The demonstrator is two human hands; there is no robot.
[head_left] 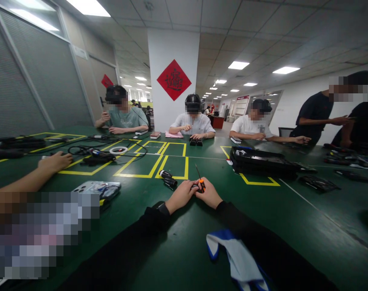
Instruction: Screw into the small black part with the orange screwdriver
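My right hand (210,195) is closed around a screwdriver with an orange and black handle (202,186). Its thin shaft points up and slightly left. My left hand (181,196) meets it from the other side, fingers curled at a small dark part that is mostly hidden. The hands touch each other just above the green table (184,250). Just beyond my left hand lie two short black cylinders, like flashlights (170,182). A white and blue cloth (240,256) lies by my right forearm.
A co-worker's arm (26,173) reaches in from the left, near a clear plastic bag (100,188). Cables (93,155) lie behind it. A stack of black trays (259,161) stands right of centre. Several people sit or stand across the table, which carries yellow tape outlines (138,175).
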